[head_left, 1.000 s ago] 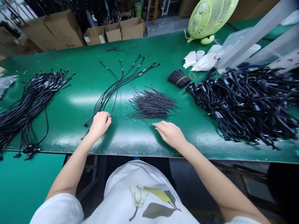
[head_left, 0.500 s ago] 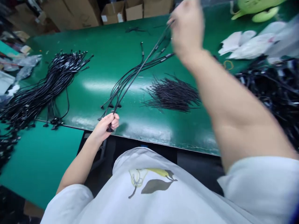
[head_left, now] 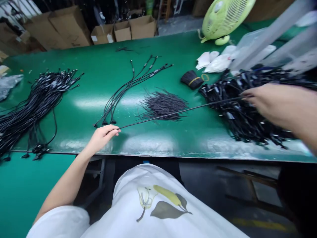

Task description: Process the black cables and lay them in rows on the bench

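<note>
A thin black cable (head_left: 198,106) stretches almost straight between my two hands above the green table. My left hand (head_left: 105,136), near the table's front edge, pinches one end of it. At the right my right hand (head_left: 269,102) has closed fingers on the cable's other end, over a big heap of black cables (head_left: 237,117); motion blurs this hand slightly. Several black cables (head_left: 123,86) lie side by side just beyond my left hand. A loose pile of thin black ties (head_left: 164,105) lies partly beneath the stretched cable.
A large bundle of black cables (head_left: 47,87) lies at the left. Behind the ties sits a banded black bundle (head_left: 192,79). White crumpled bags (head_left: 218,62) and a green fan (head_left: 223,19) stand farther back. Cardboard boxes (head_left: 142,27) are beyond the table's far edge.
My right hand has swung from the far middle of the table to the right, over the cable heap. The cable has turned from slanting away to running sideways. The view has shifted right.
</note>
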Tool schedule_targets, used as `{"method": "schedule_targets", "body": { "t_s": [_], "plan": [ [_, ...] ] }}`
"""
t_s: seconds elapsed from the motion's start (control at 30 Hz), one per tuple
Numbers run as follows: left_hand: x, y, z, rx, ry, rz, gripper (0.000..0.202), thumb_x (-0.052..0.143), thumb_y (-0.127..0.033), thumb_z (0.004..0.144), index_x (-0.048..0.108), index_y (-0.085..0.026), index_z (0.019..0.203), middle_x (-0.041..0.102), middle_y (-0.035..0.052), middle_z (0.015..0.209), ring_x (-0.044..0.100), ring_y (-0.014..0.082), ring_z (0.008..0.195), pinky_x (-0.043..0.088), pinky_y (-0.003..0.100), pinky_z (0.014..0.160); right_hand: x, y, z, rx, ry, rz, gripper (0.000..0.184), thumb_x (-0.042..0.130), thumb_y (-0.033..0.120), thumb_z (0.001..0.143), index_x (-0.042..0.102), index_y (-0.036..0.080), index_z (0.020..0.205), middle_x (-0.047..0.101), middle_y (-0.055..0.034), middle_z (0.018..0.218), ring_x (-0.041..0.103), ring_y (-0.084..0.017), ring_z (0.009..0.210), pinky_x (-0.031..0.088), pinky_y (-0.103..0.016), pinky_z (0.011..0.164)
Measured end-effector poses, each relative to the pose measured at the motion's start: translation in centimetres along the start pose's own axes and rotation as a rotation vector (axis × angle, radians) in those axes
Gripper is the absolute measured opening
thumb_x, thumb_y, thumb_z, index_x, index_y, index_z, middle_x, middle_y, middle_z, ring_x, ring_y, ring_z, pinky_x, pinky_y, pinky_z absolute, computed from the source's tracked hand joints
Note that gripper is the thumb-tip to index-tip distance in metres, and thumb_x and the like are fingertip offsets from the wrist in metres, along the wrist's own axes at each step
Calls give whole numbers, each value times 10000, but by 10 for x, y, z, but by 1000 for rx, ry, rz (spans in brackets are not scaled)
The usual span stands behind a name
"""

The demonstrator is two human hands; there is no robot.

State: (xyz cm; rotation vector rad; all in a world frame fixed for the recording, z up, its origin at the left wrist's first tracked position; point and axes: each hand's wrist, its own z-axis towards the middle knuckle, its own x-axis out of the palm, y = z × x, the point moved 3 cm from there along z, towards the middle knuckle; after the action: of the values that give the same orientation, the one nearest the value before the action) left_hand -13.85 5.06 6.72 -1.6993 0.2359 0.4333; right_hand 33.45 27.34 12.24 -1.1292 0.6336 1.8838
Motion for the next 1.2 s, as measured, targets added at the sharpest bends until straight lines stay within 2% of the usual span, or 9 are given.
{"method": "schedule_targets", "body": {
  "t_s": [0.17,0.3,0.43,0.53,0.63,0.7,0.87,1.0,1.2],
  "plan": [
    [32,-25,5,53,6,-50,198,626,-399,811,655,-206,784,645,29,768,586,182,710,463,289,665,3,72,-71,-117,250,-144,355,415,392,975,671,158,900,652,-86,710,536,-124,511,207,-277,464],
    [85,-45,6,224,-108,86,134,550,-343,860,600,-248,779,590,4,770,540,184,699,440,302,671,4,155,-114,-304,538,91,228,430,317,980,583,164,906,639,-48,774,576,-130,611,227,-257,494],
    [148,-59,-3,425,211,277,124,547,-320,861,655,-265,890,643,56,879,564,246,856,429,361,792,-4,198,-118,-418,536,303,301,339,371,1010,547,165,940,643,-40,828,579,-122,631,234,-251,499],
    [170,-52,-12,288,502,136,181,495,-353,913,646,-260,949,635,40,758,571,207,719,434,332,713,1,190,-99,-329,426,319,347,346,425,1003,566,165,931,648,-40,844,591,-118,677,256,-249,515],
    [165,-41,-17,4,715,-151,306,474,-456,930,645,-206,977,440,-53,477,375,112,426,331,252,496,12,159,-83,-200,375,317,396,460,543,930,606,179,879,671,-32,867,621,-135,770,300,-241,550],
    [148,-42,-19,-115,716,-460,343,551,-484,888,666,-162,918,309,-93,423,236,65,364,231,217,421,19,136,-82,-118,347,338,336,522,512,911,632,194,908,689,-24,934,634,-148,859,348,-234,601],
    [88,-47,-12,-188,187,-1122,290,527,-345,929,669,-115,1032,154,-110,473,111,39,334,205,171,356,44,106,-97,-126,223,490,270,412,341,984,626,205,1076,680,-31,981,627,-154,873,424,-251,729],
    [75,-42,-6,-213,40,-1237,302,463,-283,970,599,-130,1192,266,-90,514,209,40,342,246,151,364,43,123,-102,-329,76,235,277,398,260,984,638,175,1094,616,-30,728,531,-160,633,342,-298,613],
    [82,-30,2,-132,13,-1145,228,572,-303,918,666,-115,1008,360,-78,509,312,21,369,284,127,379,10,182,-103,-604,81,147,274,420,268,983,651,168,874,545,-12,616,467,-136,582,284,-304,596]
  ]
}}
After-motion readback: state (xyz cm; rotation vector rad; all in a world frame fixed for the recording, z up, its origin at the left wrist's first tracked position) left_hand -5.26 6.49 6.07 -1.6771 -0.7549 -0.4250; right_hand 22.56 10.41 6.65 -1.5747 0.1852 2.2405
